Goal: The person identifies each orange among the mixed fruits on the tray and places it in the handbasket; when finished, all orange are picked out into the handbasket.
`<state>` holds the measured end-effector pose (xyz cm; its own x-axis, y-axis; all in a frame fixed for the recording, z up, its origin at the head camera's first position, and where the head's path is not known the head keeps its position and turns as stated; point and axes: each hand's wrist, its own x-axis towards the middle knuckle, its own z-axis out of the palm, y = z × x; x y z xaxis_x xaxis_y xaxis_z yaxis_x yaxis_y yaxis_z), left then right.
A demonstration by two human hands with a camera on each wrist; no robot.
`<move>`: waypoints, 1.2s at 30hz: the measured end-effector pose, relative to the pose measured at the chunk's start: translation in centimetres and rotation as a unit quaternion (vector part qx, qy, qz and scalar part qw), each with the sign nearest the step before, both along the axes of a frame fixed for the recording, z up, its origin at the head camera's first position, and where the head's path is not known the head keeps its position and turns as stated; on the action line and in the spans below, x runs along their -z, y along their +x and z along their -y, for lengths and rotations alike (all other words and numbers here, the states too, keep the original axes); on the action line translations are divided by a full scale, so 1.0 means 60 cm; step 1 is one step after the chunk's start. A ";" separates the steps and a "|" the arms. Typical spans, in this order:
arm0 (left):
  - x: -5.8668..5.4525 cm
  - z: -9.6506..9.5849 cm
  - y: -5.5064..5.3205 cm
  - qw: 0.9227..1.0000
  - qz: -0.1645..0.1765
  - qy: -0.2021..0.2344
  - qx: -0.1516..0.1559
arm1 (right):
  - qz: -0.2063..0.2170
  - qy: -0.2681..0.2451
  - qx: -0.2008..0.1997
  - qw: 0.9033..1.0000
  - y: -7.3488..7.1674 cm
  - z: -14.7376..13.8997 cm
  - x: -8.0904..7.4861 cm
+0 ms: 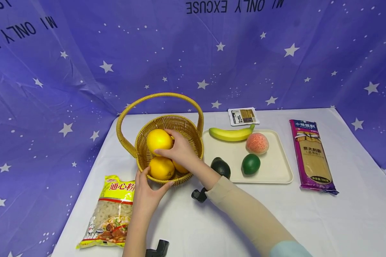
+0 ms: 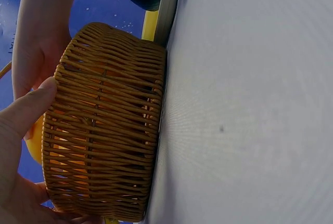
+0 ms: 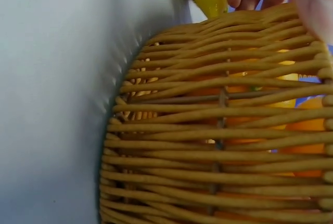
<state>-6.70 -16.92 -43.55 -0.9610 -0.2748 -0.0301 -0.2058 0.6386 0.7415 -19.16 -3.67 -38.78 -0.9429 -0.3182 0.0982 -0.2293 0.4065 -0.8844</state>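
In the head view a yellow wicker basket point(image 1: 170, 181) with a tall handle stands on the white table. My right hand point(image 1: 181, 150) reaches inside, thumb and fingers curled round an orange point(image 1: 159, 140). Beneath it sits a second orange point(image 1: 162, 169), with another orange point(image 1: 179, 167) partly hidden by the right wrist. My left hand point(image 1: 149, 193) holds the basket's near rim. The left wrist view has that thumb point(image 2: 36, 102) at the rim and fingers round the woven side. Orange fruit shows through the weave in the right wrist view.
A cream tray point(image 1: 276, 175) bears a banana point(image 1: 229, 134), a peach point(image 1: 257, 144), a green fruit point(image 1: 251, 164) and a dark avocado point(image 1: 221, 167). A macaroni bag point(image 1: 110, 214) lies left, a spaghetti pack point(image 1: 313, 155) far right, a small packet point(image 1: 243, 116) behind the tray.
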 end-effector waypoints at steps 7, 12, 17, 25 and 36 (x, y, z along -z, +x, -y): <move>0.000 0.000 0.000 1.000 0.002 0.002 0.000 | -0.009 0.044 -0.009 0.999 -0.008 0.003 0.001; 0.001 0.000 0.001 1.000 0.001 0.000 0.000 | -0.034 0.086 -0.027 0.995 -0.007 0.006 0.000; 0.002 0.001 0.001 1.000 -0.003 -0.003 0.001 | -0.047 0.095 -0.034 0.994 -0.004 0.006 -0.001; 0.002 0.001 0.001 1.000 -0.004 -0.006 0.000 | -0.052 0.112 -0.042 0.991 -0.003 0.002 0.002; 0.001 0.000 0.001 1.000 0.000 -0.002 -0.003 | -0.048 0.100 -0.037 0.993 -0.003 -0.006 0.004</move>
<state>-6.66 -16.93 -43.63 -0.9592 -0.2813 -0.0284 -0.2096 0.6400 0.7392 -19.32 -3.32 -39.04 -0.9061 -0.4075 0.1137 -0.3432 0.5509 -0.7607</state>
